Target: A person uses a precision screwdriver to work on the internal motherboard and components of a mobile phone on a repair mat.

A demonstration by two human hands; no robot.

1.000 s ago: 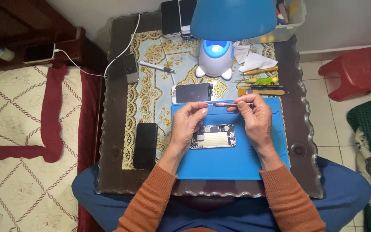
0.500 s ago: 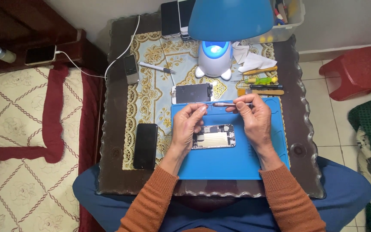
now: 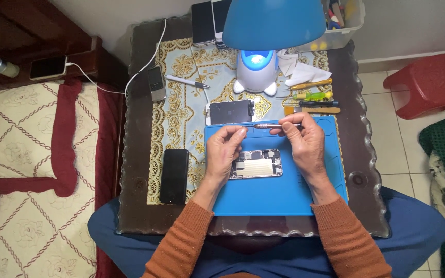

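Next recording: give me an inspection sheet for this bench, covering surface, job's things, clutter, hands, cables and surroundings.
Surface: dark wooden table with a patterned cloth and a blue work mat.
Job's things: opened phone lying on the mat; thin screwdriver; detached screen above the mat.
Clutter: black phone, small grey phone, pen, hand tools, tissue, clear plastic bin.
Hands: right hand holds the screwdriver level; left hand meets its tip.
Cables: white cable running off to a phone on the side shelf.
Surroundings: blue lamp, red stool, bed.
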